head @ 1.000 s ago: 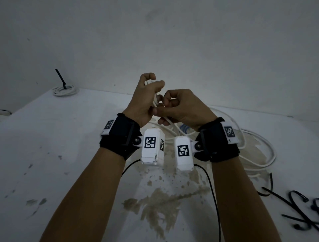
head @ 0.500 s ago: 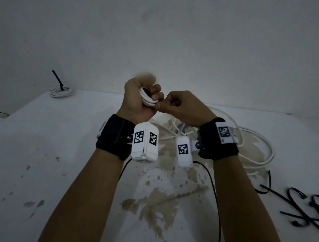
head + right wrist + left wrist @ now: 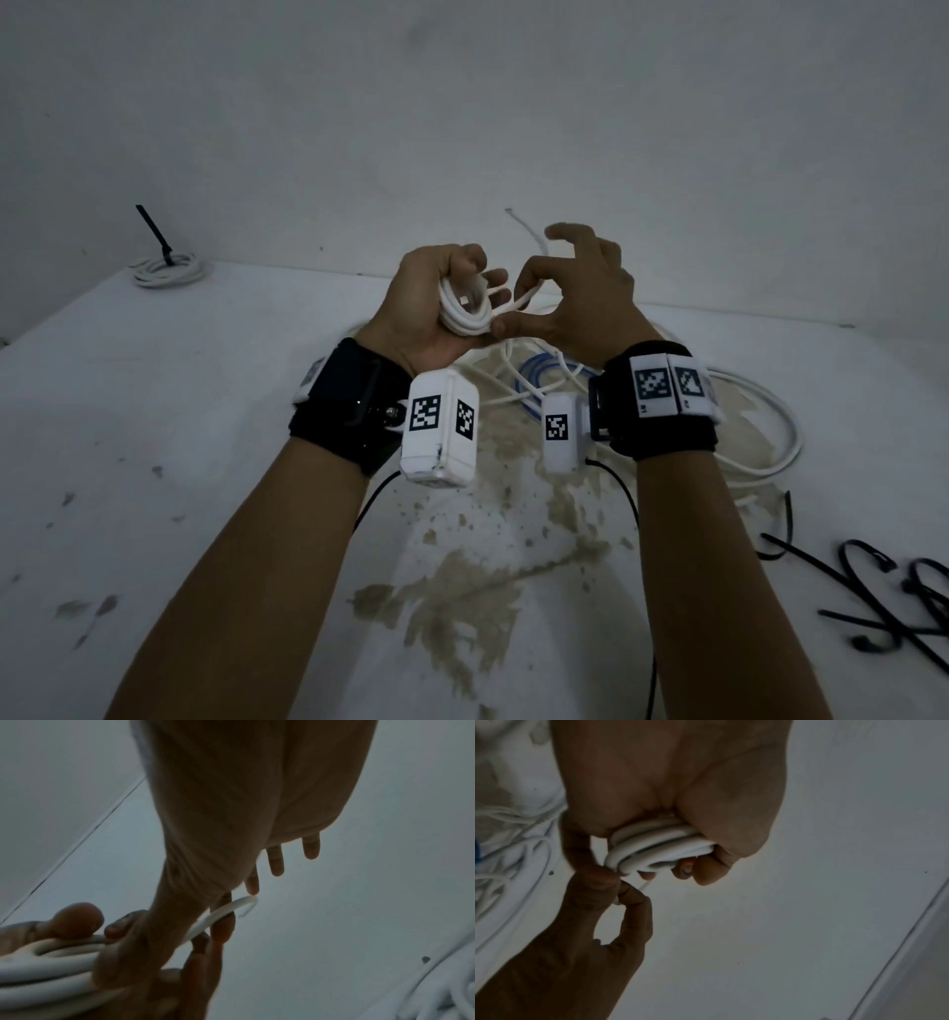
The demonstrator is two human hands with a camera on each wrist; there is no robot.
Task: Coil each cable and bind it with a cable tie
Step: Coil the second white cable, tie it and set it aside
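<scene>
We are looking at a bare, dim work corner, more a makeshift workshop than a home. A white table [image 3: 154,462] is carrying brown stains [image 3: 452,591] near its front edge and is butting against a plain grey wall [image 3: 462,128]. Loose white cables [image 3: 760,411] are lying toward its right edge, black cable ties [image 3: 873,601] at the right front corner, and a bound coil [image 3: 167,267] at the far left corner.

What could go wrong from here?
The coil sits only in the left hand, untied; a looser grip could let the loops spring apart. The right hand pinches just the thin tail, which could slip out. The ties lie far right, needing a reach.
</scene>
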